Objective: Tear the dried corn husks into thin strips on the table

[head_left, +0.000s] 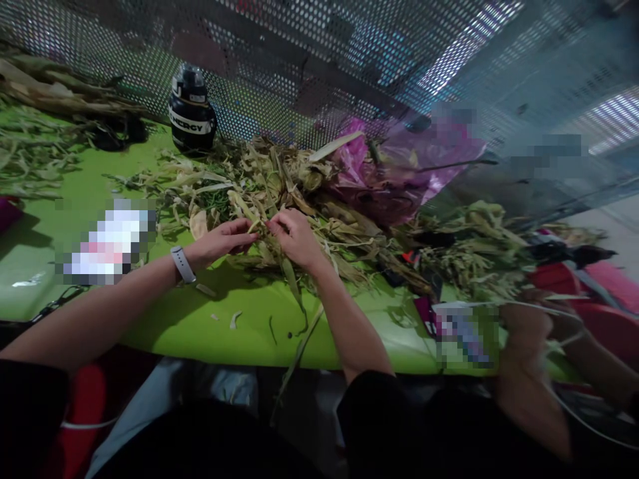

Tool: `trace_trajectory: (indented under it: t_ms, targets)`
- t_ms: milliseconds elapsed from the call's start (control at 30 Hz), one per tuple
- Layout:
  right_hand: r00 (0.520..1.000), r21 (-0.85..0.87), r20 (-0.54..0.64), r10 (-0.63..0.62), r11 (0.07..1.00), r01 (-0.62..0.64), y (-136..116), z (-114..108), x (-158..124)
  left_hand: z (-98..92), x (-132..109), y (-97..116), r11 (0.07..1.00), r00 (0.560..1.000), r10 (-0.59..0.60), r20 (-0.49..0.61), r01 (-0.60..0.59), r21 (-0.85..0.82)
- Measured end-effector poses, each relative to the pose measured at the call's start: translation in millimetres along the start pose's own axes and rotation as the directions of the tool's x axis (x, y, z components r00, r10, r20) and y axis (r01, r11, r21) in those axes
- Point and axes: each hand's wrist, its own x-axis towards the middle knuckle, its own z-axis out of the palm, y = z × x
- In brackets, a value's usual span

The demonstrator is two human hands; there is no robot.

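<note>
Aslant, pale leaf (242, 205) at left hand (224, 241), far end leftward.

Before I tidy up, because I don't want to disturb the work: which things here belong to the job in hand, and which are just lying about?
Seemingly in use:
leaf strip, at the fingertips of the left hand and right hand
leaf pile, around the hands

Probably just lying about:
bottle
pink bag, though its role is unclear
</note>
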Motion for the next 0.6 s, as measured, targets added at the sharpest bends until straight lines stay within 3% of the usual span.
trace_trajectory:
  t_ms: [267, 433, 600]
  targets:
    - [0.99, -0.06, -0.136, -0.025, 0.998, 0.017, -4.0, 8.5, -1.5, 1.4, -5.0, 10.2, 0.992, 0.997, -0.033, 0.069, 0.024, 0.127]
    - [0.966, -0.136, -0.257, -0.02, 0.991, -0.015, -4.6, 8.3, -1.9, 2.3, -5.9, 9.9, 0.988, 1.0, 0.001, 0.03, -0.006, 0.154]
    - [0.954, -0.173, -0.297, -0.028, 0.985, -0.025, -4.8, 11.3, -2.6, 4.4, -8.3, 12.0, 0.98, 0.997, 0.057, -0.056, -0.045, 0.193]
